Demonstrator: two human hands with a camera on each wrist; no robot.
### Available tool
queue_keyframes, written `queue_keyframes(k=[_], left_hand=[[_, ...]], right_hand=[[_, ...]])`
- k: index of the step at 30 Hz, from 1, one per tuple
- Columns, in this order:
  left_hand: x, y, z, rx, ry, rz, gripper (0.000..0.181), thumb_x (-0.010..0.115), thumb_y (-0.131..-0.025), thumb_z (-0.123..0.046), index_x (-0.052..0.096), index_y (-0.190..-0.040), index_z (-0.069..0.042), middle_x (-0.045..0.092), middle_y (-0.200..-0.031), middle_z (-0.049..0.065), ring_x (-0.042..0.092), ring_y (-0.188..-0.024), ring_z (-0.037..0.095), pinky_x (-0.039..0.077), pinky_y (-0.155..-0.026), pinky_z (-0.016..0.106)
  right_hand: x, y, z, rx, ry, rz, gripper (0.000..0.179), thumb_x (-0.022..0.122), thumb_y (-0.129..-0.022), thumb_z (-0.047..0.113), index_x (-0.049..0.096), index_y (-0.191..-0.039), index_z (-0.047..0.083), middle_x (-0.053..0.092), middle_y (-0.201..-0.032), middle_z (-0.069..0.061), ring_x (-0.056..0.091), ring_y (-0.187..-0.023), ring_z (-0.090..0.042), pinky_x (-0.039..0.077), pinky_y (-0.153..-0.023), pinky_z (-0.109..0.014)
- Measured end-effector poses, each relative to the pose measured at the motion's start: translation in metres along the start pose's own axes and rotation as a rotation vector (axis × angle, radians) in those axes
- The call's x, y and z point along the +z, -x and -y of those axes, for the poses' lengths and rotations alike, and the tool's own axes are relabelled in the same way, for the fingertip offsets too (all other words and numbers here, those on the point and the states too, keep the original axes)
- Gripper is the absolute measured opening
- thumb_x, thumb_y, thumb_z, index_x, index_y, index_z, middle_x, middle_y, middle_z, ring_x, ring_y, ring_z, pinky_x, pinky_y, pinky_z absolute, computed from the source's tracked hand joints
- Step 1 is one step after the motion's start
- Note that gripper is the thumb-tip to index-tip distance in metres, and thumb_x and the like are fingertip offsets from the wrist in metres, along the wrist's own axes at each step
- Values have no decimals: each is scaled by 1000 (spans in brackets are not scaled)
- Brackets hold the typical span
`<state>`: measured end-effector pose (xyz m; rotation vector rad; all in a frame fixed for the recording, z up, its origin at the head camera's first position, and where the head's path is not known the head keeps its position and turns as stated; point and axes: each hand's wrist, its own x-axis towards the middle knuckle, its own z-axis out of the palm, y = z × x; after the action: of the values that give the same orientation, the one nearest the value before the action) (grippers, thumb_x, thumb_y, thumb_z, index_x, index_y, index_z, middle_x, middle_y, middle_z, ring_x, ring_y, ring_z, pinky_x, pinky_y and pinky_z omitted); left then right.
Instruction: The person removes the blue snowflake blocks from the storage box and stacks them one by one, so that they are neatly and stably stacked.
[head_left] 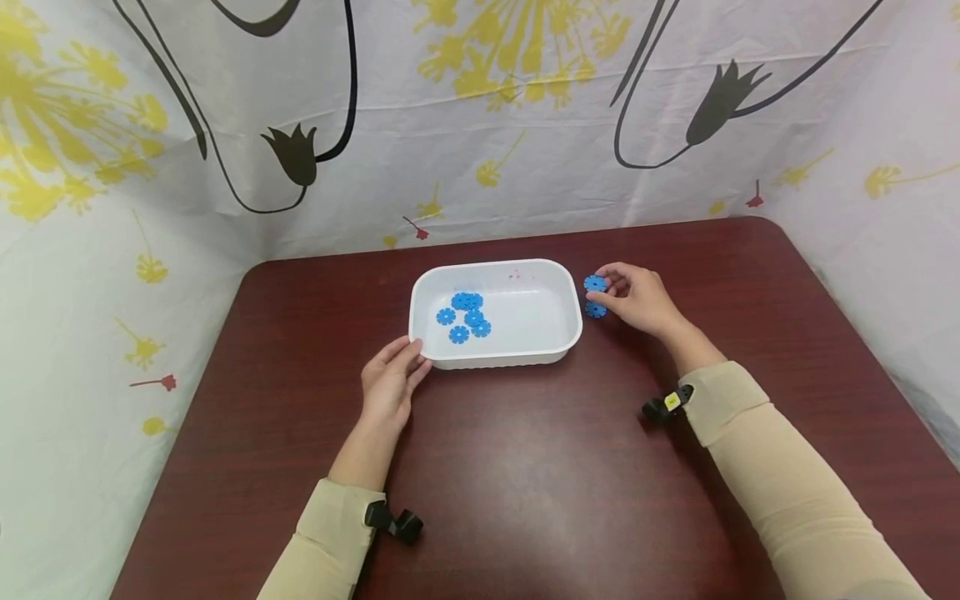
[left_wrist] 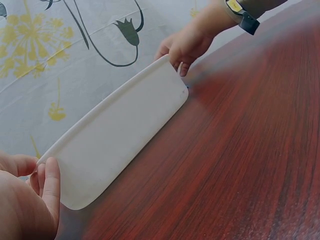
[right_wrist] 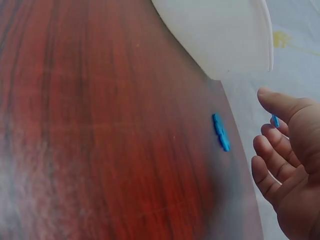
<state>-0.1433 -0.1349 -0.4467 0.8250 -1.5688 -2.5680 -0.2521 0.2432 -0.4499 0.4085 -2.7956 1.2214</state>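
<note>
A white plastic tray sits on the table with several blue notched plastic discs in its left half. My left hand grips the tray's near left corner, and in the left wrist view the thumb and fingers pinch its rim. Just outside the tray's right end, my right hand pinches a blue notched disc between thumb and fingers. Only a sliver of that disc shows in the right wrist view. Another blue disc lies flat on the table below the right hand.
The dark red wooden table extends around the tray on every side. A patterned white cloth hangs behind it and at both sides. Black wrist cameras are strapped over both sleeves.
</note>
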Motion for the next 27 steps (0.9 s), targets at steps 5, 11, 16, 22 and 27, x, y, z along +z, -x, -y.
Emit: queue_keyframes(k=[5,11,16,22,27], left_hand=[[0,0,0,-1,1,-2,31,72,-92,-2,61,-121,1,63,-90,7,66,-75,12,63,-86,31],[1,0,0,3,13,-9,27,73,-92,-1,62,-117,1,65,-86,6,66,-73,11,64,-84,30],[1,0,0,3,11,-9,27,73,-92,-1,63,-117,1,64,-86,6,66,-72,11,64,-83,30],[1,0,0,3,13,-8,28,72,-92,-1,62,-118,1,65,-86,6,66,-72,11,64,-83,30],[1,0,0,2,9,-11,28,73,-92,-1,62,-118,1,65,-85,6,66,-72,11,64,-83,30]], right_hand=[[1,1,-4,5,25,16,37,79,-91,21,65,-117,-1,65,-97,-14,61,-87,-25,49,-64,-17],[1,3,-10,-25,48,61,35,79,-90,20,66,-115,-1,66,-97,-14,61,-83,-25,50,-64,-22],[-1,4,-13,-25,67,122,38,79,-91,21,65,-118,-2,66,-101,-17,61,-83,-26,52,-65,-26],[-1,6,-13,-49,108,132,39,80,-90,20,65,-117,-3,65,-102,-17,59,-83,-26,52,-69,-35],[1,6,-14,-82,140,117,36,82,-87,15,66,-113,-4,63,-97,-15,57,-79,-25,50,-68,-34]])
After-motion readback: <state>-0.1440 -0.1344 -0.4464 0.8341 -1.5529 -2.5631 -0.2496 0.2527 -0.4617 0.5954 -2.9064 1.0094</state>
